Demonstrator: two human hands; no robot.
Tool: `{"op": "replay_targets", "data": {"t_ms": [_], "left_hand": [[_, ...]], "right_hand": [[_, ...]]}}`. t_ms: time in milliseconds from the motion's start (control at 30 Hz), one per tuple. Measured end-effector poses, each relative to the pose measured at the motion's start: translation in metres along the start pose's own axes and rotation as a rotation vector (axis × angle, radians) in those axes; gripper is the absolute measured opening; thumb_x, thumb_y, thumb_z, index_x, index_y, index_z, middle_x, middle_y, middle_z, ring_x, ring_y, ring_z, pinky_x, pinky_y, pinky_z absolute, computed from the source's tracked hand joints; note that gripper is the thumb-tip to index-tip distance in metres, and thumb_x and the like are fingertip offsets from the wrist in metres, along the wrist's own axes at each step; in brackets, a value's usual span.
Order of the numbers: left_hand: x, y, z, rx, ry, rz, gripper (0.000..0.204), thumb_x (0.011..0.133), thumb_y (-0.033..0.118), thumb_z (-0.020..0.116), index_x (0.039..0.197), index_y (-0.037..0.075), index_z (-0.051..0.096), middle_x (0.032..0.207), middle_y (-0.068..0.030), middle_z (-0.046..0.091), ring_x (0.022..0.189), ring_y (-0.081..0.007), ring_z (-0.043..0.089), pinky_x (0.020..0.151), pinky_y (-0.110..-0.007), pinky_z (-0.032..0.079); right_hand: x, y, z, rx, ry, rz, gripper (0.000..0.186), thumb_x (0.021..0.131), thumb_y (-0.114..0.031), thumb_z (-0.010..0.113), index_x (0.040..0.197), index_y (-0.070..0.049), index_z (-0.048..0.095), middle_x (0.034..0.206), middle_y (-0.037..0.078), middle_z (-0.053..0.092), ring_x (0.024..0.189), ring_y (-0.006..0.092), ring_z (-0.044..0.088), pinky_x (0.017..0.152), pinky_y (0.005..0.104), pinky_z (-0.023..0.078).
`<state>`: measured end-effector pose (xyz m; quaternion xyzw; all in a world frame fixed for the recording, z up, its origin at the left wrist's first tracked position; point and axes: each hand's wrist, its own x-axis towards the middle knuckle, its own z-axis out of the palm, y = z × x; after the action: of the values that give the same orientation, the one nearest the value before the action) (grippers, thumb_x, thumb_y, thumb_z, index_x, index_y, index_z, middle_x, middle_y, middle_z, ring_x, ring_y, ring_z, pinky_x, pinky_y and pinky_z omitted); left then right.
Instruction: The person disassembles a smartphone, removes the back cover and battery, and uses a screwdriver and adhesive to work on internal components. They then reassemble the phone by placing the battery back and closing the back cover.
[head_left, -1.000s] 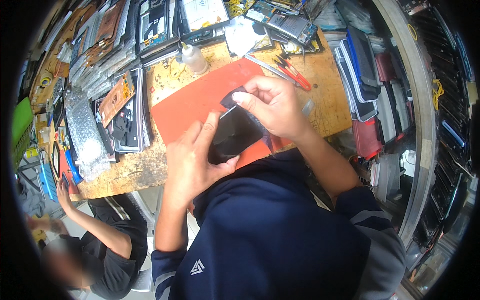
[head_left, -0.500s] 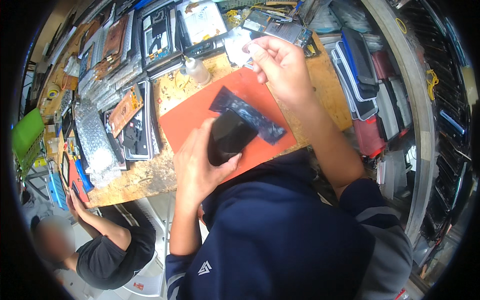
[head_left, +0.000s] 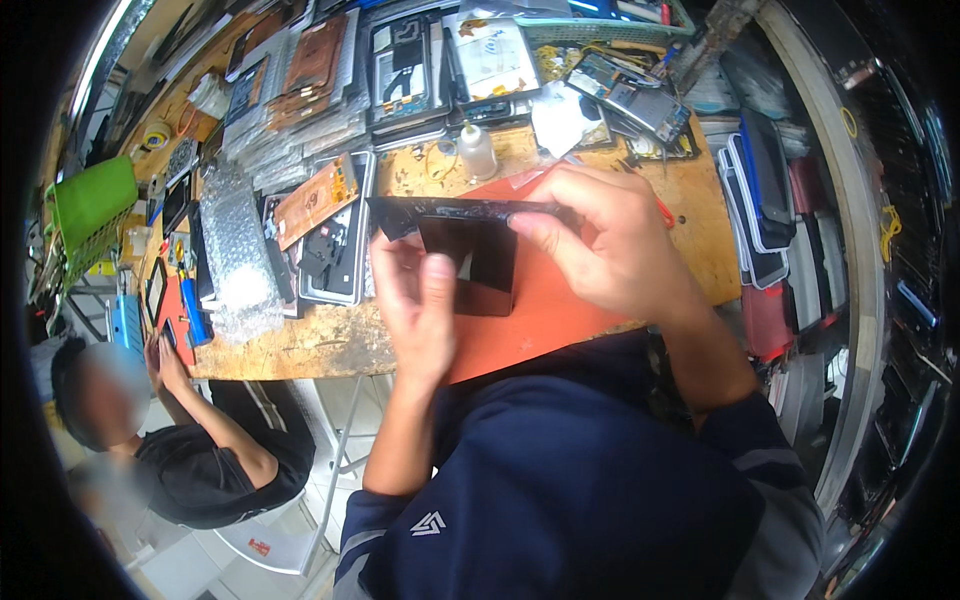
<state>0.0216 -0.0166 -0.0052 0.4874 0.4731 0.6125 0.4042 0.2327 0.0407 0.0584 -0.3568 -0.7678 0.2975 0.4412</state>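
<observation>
My left hand [head_left: 418,320] is closed on a glossy black rectangular panel [head_left: 487,265] over the orange mat [head_left: 548,330], its thumb along the panel's left side. My right hand [head_left: 610,240] pinches a dark, crinkled strip of film [head_left: 470,208] that stretches across the panel's upper edge, its left end reaching above my left fingers. Whether the film touches the panel all along is unclear. Behind the hands stand a white squeeze bottle [head_left: 477,158] and a crumpled white sheet [head_left: 560,118]. A red-handled tool shows partly beside my right hand.
Stacked device parts [head_left: 398,75], bubble wrap [head_left: 240,255] and a tray with a copper-coloured plate [head_left: 318,200] crowd the bench [head_left: 290,355]. Phone cases [head_left: 760,200] are piled right, beside a metal post [head_left: 830,430]. A co-worker [head_left: 210,470] sits at lower left; a green basket [head_left: 95,200] is behind.
My right hand, raised away from the panel half a second ago, has come down and taken hold of the film, lifting it from the mat. My left hand has turned the panel; the view has shifted.
</observation>
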Motion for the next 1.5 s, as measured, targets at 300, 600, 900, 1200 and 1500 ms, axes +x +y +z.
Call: {"op": "replay_targets", "data": {"t_ms": [300, 600, 900, 1200, 1500], "left_hand": [[0.028, 0.029, -0.045, 0.062, -0.052, 0.068, 0.019, 0.109, 0.017, 0.073, 0.098, 0.002, 0.067, 0.089, -0.0034, 0.069, 0.076, -0.0118, 0.063, 0.073, -0.029, 0.053], [0.004, 0.019, -0.035, 0.114, 0.133, 0.142, 0.023, 0.112, 0.020, 0.069, 0.098, 0.003, 0.061, 0.092, -0.0029, 0.062, 0.080, -0.0102, 0.057, 0.074, -0.027, 0.049], [-0.008, 0.014, -0.032, 0.258, 0.229, 0.213, 0.016, 0.109, 0.011, 0.071, 0.100, -0.001, 0.065, 0.086, -0.0055, 0.065, 0.076, -0.0121, 0.064, 0.071, -0.027, 0.052], [0.002, 0.023, -0.036, 0.358, 0.150, 0.243, 0.016, 0.107, 0.009, 0.072, 0.097, -0.003, 0.068, 0.083, -0.0077, 0.069, 0.074, -0.0132, 0.068, 0.070, -0.028, 0.053], [-0.016, 0.003, -0.024, 0.362, 0.328, 0.231, 0.019, 0.108, 0.015, 0.072, 0.099, -0.002, 0.069, 0.082, -0.0074, 0.069, 0.071, -0.0159, 0.068, 0.068, -0.030, 0.053]], "right_hand": [[-0.009, -0.009, 0.014, -0.012, -0.083, 0.057, 0.009, 0.097, -0.004, 0.077, 0.092, 0.001, 0.071, 0.072, 0.012, 0.061, 0.060, 0.0254, 0.057, 0.058, 0.0384, 0.042], [0.007, -0.011, 0.010, -0.073, -0.196, -0.070, 0.009, 0.094, -0.005, 0.076, 0.088, 0.001, 0.072, 0.076, 0.016, 0.065, 0.068, 0.0355, 0.063, 0.062, 0.0433, 0.047], [0.021, -0.011, 0.005, -0.103, -0.278, -0.115, 0.007, 0.093, -0.005, 0.076, 0.090, 0.001, 0.073, 0.078, 0.016, 0.067, 0.071, 0.0355, 0.065, 0.065, 0.0437, 0.050], [0.004, -0.006, 0.011, -0.064, -0.233, -0.015, 0.012, 0.094, -0.008, 0.078, 0.089, 0.001, 0.071, 0.078, 0.016, 0.065, 0.070, 0.0361, 0.064, 0.064, 0.0447, 0.048], [0.033, -0.007, -0.001, -0.217, -0.370, -0.188, 0.016, 0.096, -0.015, 0.077, 0.088, -0.002, 0.069, 0.077, 0.014, 0.065, 0.075, 0.0386, 0.066, 0.069, 0.0458, 0.052]]}}
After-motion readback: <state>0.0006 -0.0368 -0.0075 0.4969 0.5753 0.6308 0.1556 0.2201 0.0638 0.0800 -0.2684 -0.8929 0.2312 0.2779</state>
